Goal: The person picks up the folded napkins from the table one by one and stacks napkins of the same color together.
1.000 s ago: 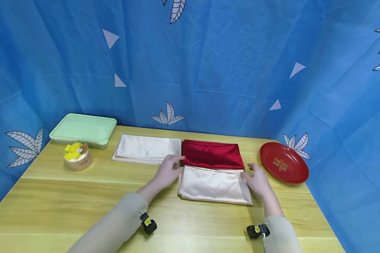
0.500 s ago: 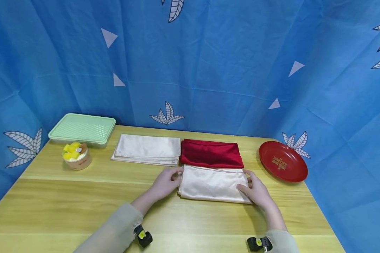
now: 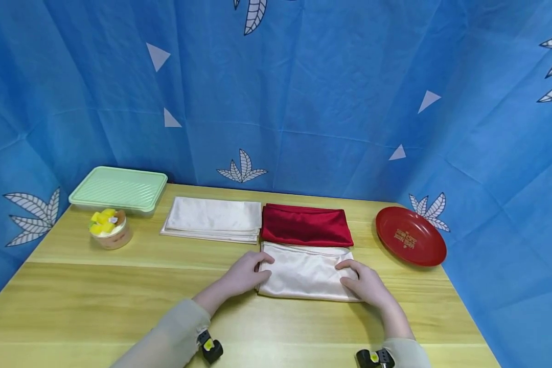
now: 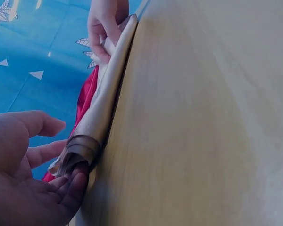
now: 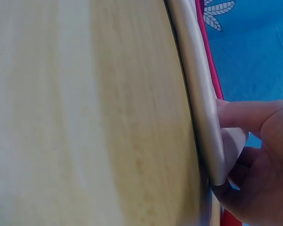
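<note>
A folded cream satin cloth [image 3: 303,273] lies at the middle front of the table, between the two hands. At its left end is my left hand [image 3: 243,275]; in the left wrist view some fingertips [image 4: 78,181] are curled in at the layered edge, while the thumb is raised off the cloth. My right hand [image 3: 367,286] grips the right end: a digit presses on top and other fingers are curled at the corner, partly hidden, in the right wrist view. A folded red satin cloth [image 3: 305,226] borders the cream one on its far side.
Another folded white cloth [image 3: 215,217] lies to the left of the red one. At the far left stand a green-lidded box [image 3: 119,188] and a cup of fruit-topped dessert [image 3: 110,230]. A red oval plate [image 3: 410,236] is at the right, and a blue curtain [image 3: 276,92] surrounds the table.
Both hands have drawn nearer to the person along the cream cloth's ends, and the right hand has come further in over it. The cream cloth has shifted slightly toward the person.
</note>
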`<state>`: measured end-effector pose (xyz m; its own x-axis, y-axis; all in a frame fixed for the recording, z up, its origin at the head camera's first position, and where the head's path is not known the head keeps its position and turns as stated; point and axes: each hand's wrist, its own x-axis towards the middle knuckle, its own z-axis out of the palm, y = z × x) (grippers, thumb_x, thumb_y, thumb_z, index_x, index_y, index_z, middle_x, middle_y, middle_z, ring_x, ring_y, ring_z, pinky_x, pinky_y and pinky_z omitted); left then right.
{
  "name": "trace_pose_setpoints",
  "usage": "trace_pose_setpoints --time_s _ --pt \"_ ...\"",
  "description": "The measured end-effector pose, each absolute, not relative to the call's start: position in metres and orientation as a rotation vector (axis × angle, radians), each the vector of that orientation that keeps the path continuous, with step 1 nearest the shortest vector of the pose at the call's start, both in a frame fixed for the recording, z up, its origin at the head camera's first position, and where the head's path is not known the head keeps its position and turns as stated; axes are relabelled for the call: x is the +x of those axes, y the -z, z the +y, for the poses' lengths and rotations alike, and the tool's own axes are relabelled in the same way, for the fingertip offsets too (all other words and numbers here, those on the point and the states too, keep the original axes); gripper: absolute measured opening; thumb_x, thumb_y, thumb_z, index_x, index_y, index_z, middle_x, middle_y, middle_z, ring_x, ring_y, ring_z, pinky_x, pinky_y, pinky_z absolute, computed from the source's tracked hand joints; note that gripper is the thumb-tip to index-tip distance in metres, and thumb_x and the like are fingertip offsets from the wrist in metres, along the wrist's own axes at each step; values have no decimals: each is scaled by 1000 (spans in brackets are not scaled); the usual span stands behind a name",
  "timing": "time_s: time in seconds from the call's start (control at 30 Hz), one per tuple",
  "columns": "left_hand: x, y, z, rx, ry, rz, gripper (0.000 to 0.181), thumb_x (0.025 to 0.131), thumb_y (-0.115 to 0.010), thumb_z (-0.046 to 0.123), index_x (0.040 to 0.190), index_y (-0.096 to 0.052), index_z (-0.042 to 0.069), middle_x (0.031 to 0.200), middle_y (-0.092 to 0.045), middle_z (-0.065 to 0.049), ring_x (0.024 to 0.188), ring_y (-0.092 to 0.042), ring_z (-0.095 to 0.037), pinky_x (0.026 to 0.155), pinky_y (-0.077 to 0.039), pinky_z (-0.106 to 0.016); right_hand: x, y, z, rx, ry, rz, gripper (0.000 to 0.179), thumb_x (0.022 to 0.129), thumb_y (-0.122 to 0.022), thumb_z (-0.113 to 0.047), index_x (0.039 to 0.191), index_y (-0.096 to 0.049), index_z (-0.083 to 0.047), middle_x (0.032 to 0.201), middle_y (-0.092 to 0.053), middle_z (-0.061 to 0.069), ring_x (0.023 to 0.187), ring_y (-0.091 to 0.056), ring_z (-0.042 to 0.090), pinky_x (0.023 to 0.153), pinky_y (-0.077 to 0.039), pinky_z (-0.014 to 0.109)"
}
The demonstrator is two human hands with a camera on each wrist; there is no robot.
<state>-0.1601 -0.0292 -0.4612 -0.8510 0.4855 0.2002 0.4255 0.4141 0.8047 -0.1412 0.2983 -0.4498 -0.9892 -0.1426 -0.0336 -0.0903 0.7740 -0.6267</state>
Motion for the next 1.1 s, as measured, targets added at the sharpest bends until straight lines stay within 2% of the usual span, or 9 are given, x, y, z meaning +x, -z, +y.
trace_pose_setpoints --time_s 0.13,0.37,0.5,0.7,0.93,1.1 --pt "-159 464 -26 779 -1387 2568 26 83 -60 11 107 -66 3 100 -58 -9 90 -51 -22 81 -44 -40 -139 449 295 -190 1010 2874 23 85 -65 -7 106 -66 -16 114 -63 12 105 -55 28 92 -41 47" --pt "-156 464 -26 847 -1352 2592 29 78 -62 2 106 -66 5 101 -55 -7 93 -52 -23 84 -44 -41 -138 449 292 -156 1084 2833 25 82 -65 -3 104 -68 -16 116 -63 10 102 -53 26 88 -41 41" --pt "-153 466 -25 873 -1376 2629 29 76 -63 -1 104 -67 6 97 -54 -4 88 -52 -21 81 -45 -39 -136 448 290 -128 1162 2775 24 82 -67 -3 103 -68 -16 119 -62 9 104 -52 25 87 -40 39" --pt "-151 470 -22 817 -1446 2685 32 75 -60 -7 100 -70 9 92 -52 0 77 -46 -15 68 -42 -30 -133 447 287 -132 1221 2721 22 85 -69 -7 105 -68 -17 120 -61 8 109 -52 25 90 -39 41" --pt "-151 470 -21 795 -1530 2659 33 77 -59 -8 101 -70 11 101 -54 1 87 -51 -16 75 -44 -34 -132 448 284 -143 1213 2734 21 86 -68 -6 104 -68 -17 120 -62 7 110 -53 25 92 -39 43" --pt "-152 470 -22 781 -1571 2623 33 78 -59 -8 96 -70 16 97 -53 4 83 -48 -15 72 -42 -33 -129 446 280 -164 1222 2740 22 86 -67 -4 105 -68 -16 118 -62 9 106 -53 24 88 -41 41"
